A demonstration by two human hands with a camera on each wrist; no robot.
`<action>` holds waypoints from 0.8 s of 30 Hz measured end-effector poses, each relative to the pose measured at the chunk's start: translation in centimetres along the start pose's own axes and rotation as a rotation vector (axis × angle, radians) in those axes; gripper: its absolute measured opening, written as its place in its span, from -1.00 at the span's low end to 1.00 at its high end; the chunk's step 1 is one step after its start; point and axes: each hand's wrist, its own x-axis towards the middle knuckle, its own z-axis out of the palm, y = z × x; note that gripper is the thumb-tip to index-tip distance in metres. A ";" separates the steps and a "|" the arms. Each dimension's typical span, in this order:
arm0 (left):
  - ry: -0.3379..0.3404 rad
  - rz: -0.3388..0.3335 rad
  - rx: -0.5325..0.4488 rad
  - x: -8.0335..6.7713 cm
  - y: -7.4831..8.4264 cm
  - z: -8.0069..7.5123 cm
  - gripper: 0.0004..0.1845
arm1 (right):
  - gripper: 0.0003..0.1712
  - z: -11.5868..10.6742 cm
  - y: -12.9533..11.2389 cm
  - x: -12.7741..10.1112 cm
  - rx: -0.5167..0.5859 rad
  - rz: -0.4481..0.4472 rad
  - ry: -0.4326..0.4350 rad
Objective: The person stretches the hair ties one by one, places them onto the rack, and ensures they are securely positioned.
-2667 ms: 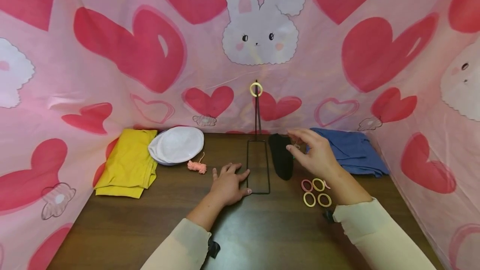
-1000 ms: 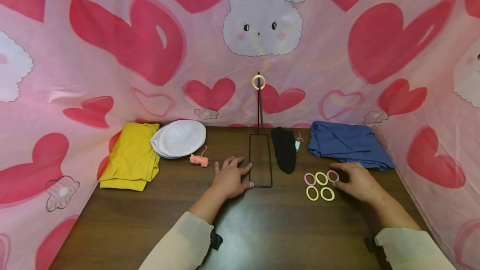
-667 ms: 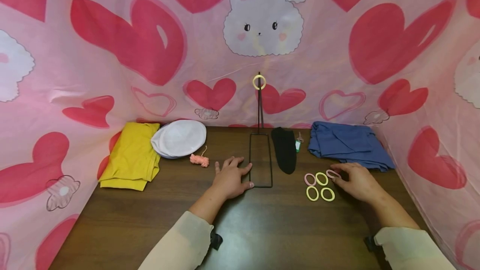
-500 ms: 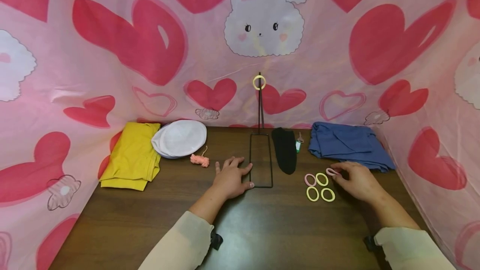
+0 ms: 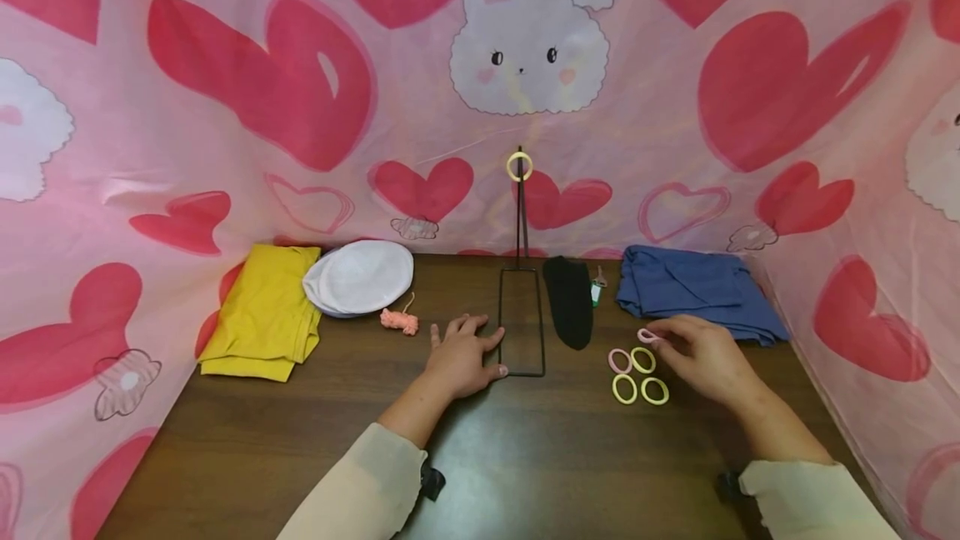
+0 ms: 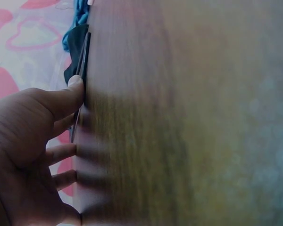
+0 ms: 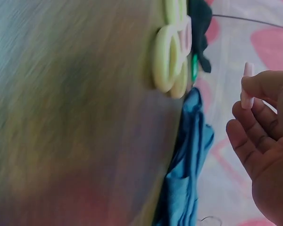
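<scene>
My right hand pinches a pink hair tie just above the table, at the right of the loose hair ties; the pinched pink hair tie shows edge-on at the fingertips in the right wrist view. Several yellow and pink ties lie flat on the wood. My left hand rests flat on the table, thumb against the base frame of a black wire stand. A yellow hair tie hangs at the stand's top. The left hand presses the table beside the stand's frame.
A black sock lies right of the stand, a blue folded cloth at the back right. A yellow cloth, a white cap and a pink yarn bit sit at the left. Pink heart fabric walls surround the wooden table.
My right hand came back from the stand to the ties, picked the pink tie off the table and lifted it slightly leftward. The left hand stayed put.
</scene>
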 end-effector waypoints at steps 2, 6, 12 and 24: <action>0.000 0.001 -0.004 0.0 0.1 0.0 -0.26 | -0.71 -0.1 -0.5 0.2 0.010 -0.026 0.023; 0.000 -0.006 0.002 0.0 0.1 0.1 -0.26 | -0.68 -0.1 -1.6 0.9 0.029 -0.089 0.068; 0.000 -0.006 0.003 0.0 0.2 -0.1 -0.26 | -0.64 -0.2 -3.3 2.3 0.085 -0.182 0.105; -0.001 -0.010 0.004 0.1 0.2 0.0 -0.26 | -0.65 -0.4 -6.8 5.0 0.165 -0.306 0.159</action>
